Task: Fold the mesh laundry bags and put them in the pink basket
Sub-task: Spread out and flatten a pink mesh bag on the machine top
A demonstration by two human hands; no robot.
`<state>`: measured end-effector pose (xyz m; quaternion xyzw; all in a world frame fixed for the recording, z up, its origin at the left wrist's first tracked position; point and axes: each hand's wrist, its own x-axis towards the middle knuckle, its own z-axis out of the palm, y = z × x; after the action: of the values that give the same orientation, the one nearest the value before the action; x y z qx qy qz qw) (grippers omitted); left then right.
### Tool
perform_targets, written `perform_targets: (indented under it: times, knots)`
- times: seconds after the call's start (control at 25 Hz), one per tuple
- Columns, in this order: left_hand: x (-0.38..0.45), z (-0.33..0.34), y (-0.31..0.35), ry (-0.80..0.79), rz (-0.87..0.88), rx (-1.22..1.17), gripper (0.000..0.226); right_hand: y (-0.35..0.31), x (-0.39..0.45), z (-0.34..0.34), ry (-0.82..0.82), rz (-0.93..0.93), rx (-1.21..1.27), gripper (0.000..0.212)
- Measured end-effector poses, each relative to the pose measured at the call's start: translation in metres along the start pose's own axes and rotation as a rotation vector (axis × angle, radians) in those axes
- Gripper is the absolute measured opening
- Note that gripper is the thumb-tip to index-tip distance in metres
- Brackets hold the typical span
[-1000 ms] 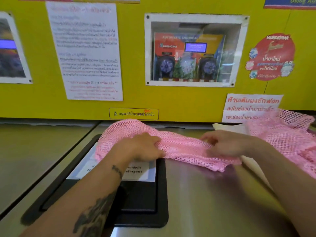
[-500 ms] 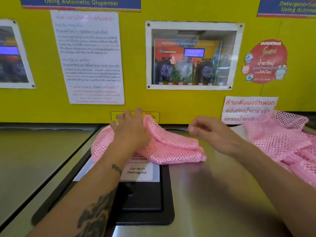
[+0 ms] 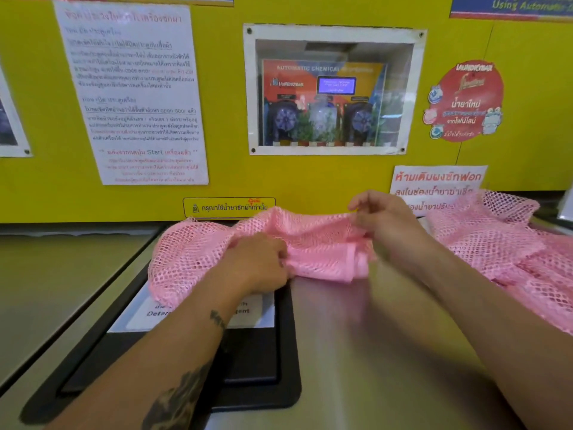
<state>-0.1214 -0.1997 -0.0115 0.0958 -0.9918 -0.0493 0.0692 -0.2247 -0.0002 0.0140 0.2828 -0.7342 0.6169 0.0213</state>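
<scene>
1. On the far left I see bare brushed-steel worktop, then a black recessed detergent lid with a white label set into it.
2. The pink open-weave mesh laundry bag being folded lies partly over that lid, its long axis running left to right across my view, close against the yellow back panel.
3. My left hand is closed on the near edge of the bag at about its middle, pinning it down on the worktop.
4. Right of it the mesh is doubled into a thicker, denser pink wad, rumpled rather than flat.
5. My right hand is pinched shut on the bag's far right edge and holds it lifted off the worktop. I judge this hand the one placed to carry that end leftward over the pinned middle.
6. Farther right lies a loose heap of pink mesh bags, unfolded.
7. The pink basket is not in view.
</scene>
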Motion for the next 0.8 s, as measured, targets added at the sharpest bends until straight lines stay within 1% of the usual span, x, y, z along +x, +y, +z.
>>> perform_targets:
  times: [0.04, 0.08, 0.12, 0.16, 0.2, 0.24, 0.32, 0.36, 0.4, 0.44, 0.48, 0.52, 0.56, 0.6, 0.64, 0.68, 0.72, 0.76, 0.8]
  knots:
    - [0.001, -0.002, -0.002, 0.075, 0.006, -0.017, 0.014, -0.001, 0.002, -0.004, 0.082, -0.003, 0.078, 0.029]
    - [0.001, -0.006, -0.004, 0.148, 0.019, -0.058, 0.017, 0.0, 0.005, -0.009, 0.171, -0.04, 0.013, 0.03]
    - [0.0, -0.01, -0.007, 0.224, 0.036, -0.137, 0.018, 0.005, 0.007, -0.015, 0.247, -0.091, -0.171, 0.029]
    - [-0.003, -0.016, -0.009, 0.319, 0.05, -0.257, 0.02, 0.012, 0.008, -0.021, 0.282, -0.121, -0.4, 0.028]
    - [-0.005, -0.023, -0.011, 0.424, 0.049, -0.391, 0.023, 0.02, 0.009, -0.026, 0.281, -0.119, -0.599, 0.025]
    - [-0.006, -0.031, -0.012, 0.55, 0.05, -0.509, 0.026, 0.027, 0.008, -0.029, 0.248, -0.071, -0.719, 0.023]
    - [-0.007, -0.04, -0.018, 0.773, 0.041, -0.641, 0.03, 0.033, 0.008, -0.03, 0.182, 0.035, -0.791, 0.02]
    - [-0.008, -0.04, -0.019, 0.816, 0.03, -0.673, 0.031, 0.032, 0.008, -0.028, 0.167, 0.039, -0.787, 0.02]
    - [-0.009, -0.039, -0.021, 0.813, 0.023, -0.677, 0.031, 0.027, 0.008, -0.025, 0.156, 0.016, -0.76, 0.019]
    - [-0.011, -0.036, -0.02, 0.743, 0.018, -0.674, 0.028, 0.021, 0.006, -0.022, 0.142, -0.027, -0.709, 0.017]
    - [-0.013, -0.033, -0.017, 0.616, 0.039, -0.673, 0.023, 0.013, 0.003, -0.019, 0.121, -0.07, -0.645, 0.015]
    - [-0.016, -0.029, -0.013, 0.434, 0.071, -0.655, 0.014, 0.005, -0.002, -0.017, 0.075, -0.096, -0.58, 0.013]
    - [-0.018, -0.025, -0.007, 0.212, 0.101, -0.613, 0.005, -0.001, -0.006, -0.016, -0.007, -0.095, -0.539, 0.012]
    - [-0.021, -0.021, 0.0, 0.009, 0.113, -0.525, 0.019, -0.006, -0.011, -0.016, -0.127, -0.058, -0.531, 0.011]
    - [-0.022, -0.015, 0.006, -0.15, 0.115, -0.418, 0.03, -0.011, -0.015, -0.016, -0.28, 0.018, -0.557, 0.01]
    - [-0.023, -0.011, 0.011, -0.223, 0.101, -0.326, 0.032, -0.013, -0.02, -0.017, -0.445, 0.116, -0.622, 0.014]
    - [-0.022, -0.008, 0.015, -0.203, 0.095, -0.283, 0.025, -0.013, -0.023, -0.017, -0.601, 0.205, -0.711, 0.025]
    - [-0.021, -0.009, 0.016, -0.132, 0.09, -0.272, 0.013, -0.011, -0.025, -0.016, -0.711, 0.261, -0.789, 0.037]
    - [-0.02, -0.011, 0.016, -0.045, 0.093, -0.271, 0.01, -0.009, -0.025, -0.015, -0.752, 0.274, -0.847, 0.046]
